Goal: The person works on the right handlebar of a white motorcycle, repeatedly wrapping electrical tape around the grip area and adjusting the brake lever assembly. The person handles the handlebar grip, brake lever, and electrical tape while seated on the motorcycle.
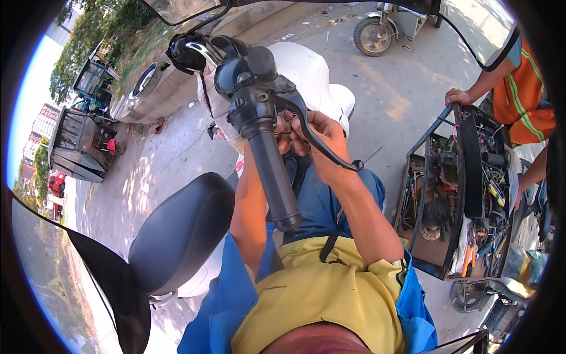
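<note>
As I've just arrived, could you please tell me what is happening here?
A person in a yellow shirt has the left hand and right hand together behind a brake lever and handlebar grip; what they handle is too hidden to tell. At right, another person's hand rests on an open tool crate.

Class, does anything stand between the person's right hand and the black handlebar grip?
Yes: in this view the black lever slants between them, partly covering the right hand beside the grip.
</note>
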The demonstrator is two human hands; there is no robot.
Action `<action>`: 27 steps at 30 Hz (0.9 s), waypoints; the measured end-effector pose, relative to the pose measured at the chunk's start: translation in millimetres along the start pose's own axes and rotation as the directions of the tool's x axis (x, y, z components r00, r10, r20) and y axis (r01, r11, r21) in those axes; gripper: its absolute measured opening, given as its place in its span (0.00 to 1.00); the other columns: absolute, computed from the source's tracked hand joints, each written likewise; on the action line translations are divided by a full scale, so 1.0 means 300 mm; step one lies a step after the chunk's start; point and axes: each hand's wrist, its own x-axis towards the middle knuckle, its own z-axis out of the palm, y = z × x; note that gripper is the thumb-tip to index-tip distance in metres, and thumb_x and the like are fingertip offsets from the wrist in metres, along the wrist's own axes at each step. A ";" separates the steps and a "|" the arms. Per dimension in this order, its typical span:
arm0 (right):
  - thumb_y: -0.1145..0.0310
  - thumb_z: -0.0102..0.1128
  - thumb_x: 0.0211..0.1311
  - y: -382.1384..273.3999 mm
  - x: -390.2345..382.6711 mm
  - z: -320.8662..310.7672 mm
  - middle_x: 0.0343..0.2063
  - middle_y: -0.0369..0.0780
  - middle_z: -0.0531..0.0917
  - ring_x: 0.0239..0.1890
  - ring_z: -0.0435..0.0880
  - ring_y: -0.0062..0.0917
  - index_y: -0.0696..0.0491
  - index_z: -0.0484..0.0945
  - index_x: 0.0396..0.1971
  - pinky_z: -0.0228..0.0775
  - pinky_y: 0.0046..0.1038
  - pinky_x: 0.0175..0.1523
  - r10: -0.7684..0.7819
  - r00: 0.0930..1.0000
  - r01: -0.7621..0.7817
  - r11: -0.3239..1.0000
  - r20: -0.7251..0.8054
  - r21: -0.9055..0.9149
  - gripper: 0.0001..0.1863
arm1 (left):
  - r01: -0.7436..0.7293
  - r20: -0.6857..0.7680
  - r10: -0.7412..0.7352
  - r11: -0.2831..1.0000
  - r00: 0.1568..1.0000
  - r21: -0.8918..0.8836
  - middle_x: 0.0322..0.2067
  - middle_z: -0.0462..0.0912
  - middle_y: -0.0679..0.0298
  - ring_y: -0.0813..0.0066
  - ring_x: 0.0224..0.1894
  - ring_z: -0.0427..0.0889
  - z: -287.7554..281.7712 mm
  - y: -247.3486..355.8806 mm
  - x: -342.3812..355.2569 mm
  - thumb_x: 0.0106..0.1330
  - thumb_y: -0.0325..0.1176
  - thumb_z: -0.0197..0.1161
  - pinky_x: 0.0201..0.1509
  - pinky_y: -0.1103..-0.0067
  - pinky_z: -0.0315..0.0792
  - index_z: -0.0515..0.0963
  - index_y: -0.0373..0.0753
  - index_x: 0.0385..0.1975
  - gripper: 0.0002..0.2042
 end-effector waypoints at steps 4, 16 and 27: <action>0.62 0.71 0.70 -0.011 -0.006 0.011 0.28 0.36 0.83 0.24 0.76 0.17 0.60 0.80 0.42 0.67 0.18 0.29 0.012 1.000 -0.012 1.000 -0.015 -0.003 0.16 | 0.022 0.007 -0.022 1.000 1.000 0.012 0.27 0.82 0.66 0.81 0.18 0.76 0.037 0.021 0.005 0.67 0.37 0.75 0.17 0.86 0.68 0.82 0.36 0.44 0.14; 0.62 0.68 0.72 0.008 -0.012 0.014 0.27 0.34 0.83 0.23 0.76 0.15 0.57 0.79 0.40 0.65 0.17 0.30 -0.045 0.999 0.045 0.996 0.003 -0.073 0.13 | -0.039 -0.052 0.046 0.992 0.998 0.124 0.26 0.82 0.67 0.81 0.19 0.75 0.094 0.040 -0.004 0.65 0.39 0.76 0.19 0.85 0.68 0.81 0.37 0.40 0.14; 0.62 0.61 0.77 0.008 0.001 0.035 0.28 0.34 0.81 0.25 0.74 0.14 0.57 0.77 0.40 0.65 0.17 0.31 -0.133 0.991 0.135 0.975 0.022 -0.177 0.12 | -0.040 -0.066 0.046 0.995 0.997 0.090 0.26 0.82 0.65 0.78 0.19 0.76 0.092 0.035 -0.008 0.65 0.39 0.75 0.20 0.83 0.70 0.81 0.37 0.40 0.14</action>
